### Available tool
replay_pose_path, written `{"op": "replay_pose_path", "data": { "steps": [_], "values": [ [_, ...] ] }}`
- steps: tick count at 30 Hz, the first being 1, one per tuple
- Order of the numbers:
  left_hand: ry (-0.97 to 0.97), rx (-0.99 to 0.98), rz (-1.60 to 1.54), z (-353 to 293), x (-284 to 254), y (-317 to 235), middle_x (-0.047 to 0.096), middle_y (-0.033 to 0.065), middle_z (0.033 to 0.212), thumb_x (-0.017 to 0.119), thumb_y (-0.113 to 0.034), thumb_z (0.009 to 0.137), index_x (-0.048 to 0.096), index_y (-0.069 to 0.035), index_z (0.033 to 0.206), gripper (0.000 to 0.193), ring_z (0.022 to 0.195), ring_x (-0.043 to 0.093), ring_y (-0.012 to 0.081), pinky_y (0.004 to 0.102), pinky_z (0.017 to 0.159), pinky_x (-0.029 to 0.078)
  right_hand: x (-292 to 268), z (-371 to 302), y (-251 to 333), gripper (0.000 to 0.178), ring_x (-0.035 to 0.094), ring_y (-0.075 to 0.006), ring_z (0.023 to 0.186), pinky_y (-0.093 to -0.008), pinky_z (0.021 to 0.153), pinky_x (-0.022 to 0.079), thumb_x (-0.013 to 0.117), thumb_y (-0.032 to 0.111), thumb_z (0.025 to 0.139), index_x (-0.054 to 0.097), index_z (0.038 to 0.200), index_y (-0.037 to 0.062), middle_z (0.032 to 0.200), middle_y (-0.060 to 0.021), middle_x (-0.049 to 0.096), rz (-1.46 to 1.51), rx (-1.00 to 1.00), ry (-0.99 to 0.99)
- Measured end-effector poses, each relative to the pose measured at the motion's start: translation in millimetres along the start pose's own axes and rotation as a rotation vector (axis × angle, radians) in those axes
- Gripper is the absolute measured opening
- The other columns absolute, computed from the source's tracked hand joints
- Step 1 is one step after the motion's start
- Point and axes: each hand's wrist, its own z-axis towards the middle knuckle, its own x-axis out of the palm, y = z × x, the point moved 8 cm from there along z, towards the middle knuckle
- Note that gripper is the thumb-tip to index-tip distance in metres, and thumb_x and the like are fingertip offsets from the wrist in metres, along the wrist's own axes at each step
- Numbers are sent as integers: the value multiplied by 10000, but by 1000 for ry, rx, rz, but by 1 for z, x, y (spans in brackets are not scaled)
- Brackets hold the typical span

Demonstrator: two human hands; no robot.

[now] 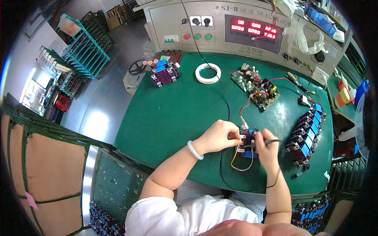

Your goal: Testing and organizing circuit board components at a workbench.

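Observation:
A small dark circuit module with blue parts (249, 153) lies on the green table in front of me, partly hidden by my hands. At its left side my left hand (220, 136) is closed, thumb and finger pinching a small white connector. A yellow-and-white wire lead (234, 165) loops from there around the near side of the module. My right hand (268, 149) is closed around a black pen-shaped probe (272, 141), its tip end hidden at the module. Just beyond, a white plug (244, 124) on a red wire meets the module's far edge.
Farther back lies a populated circuit board (256, 88); a white tape roll (208, 73) is left of it. A row of blue-and-black modules (305, 135) stands at right, another module (164, 74) at back left. A test console (252, 31) borders the rear; a black cable (222, 84) crosses the table.

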Motion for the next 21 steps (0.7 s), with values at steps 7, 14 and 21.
{"op": "replay_pose_path", "data": {
  "steps": [7, 14, 21],
  "values": [
    [427, 280, -80, -11, 11, -32, 710, 81, 847, 803, -107, 762, 736, -25, 867, 149, 754, 669, 166, 296, 693, 523, -23, 8, 26, 369, 485, -116, 559, -235, 474, 337, 501, 317, 920, 557, 718, 14, 758, -112, 604, 532, -296, 258],
    [-161, -69, -205, 16, -24, 33, 660, 7, 826, 674, -219, 936, 675, -8, 918, 211, 707, 587, 82, 245, 669, 484, -15, 7, 35, 251, 659, -227, 833, -302, 675, 533, 589, 5, 845, 661, 1085, 18, 975, -121, 672, -39, -266, 153],
    [-270, -5, -533, 31, -4, 42, 679, 18, 905, 672, -252, 941, 679, 3, 1011, 265, 817, 595, 86, 232, 741, 476, 18, -1, 44, 413, 663, -282, 718, -382, 626, 548, 735, 144, 761, 659, 1167, 166, 971, -40, 633, -645, -569, 55]
  ]
}}
